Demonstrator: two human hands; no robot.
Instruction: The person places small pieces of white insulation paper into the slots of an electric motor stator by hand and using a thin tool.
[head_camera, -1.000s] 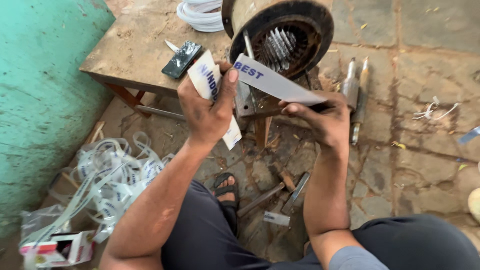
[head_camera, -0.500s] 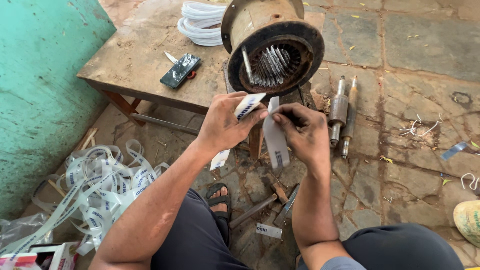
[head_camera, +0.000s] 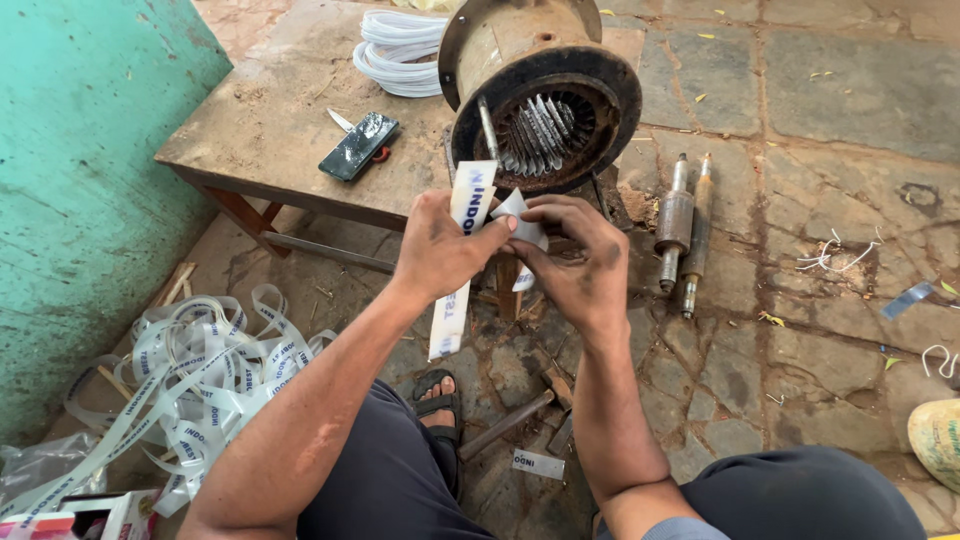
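Both hands, left hand (head_camera: 435, 250) and right hand (head_camera: 572, 265), pinch a white strip (head_camera: 462, 270) in their fingers, at 6 o'clock of the motor stator (head_camera: 545, 95) on the worktop (head_camera: 270, 110).

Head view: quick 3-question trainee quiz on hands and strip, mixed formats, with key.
1. True or false: both hands grip the white printed strip.
2. The motor stator sits: A) on the low table B) on the floor C) in a lap.
3. What tool lies on the floor between the feet?

Key
1. True: left hand and right hand pinch it.
2. A
3. A hammer.
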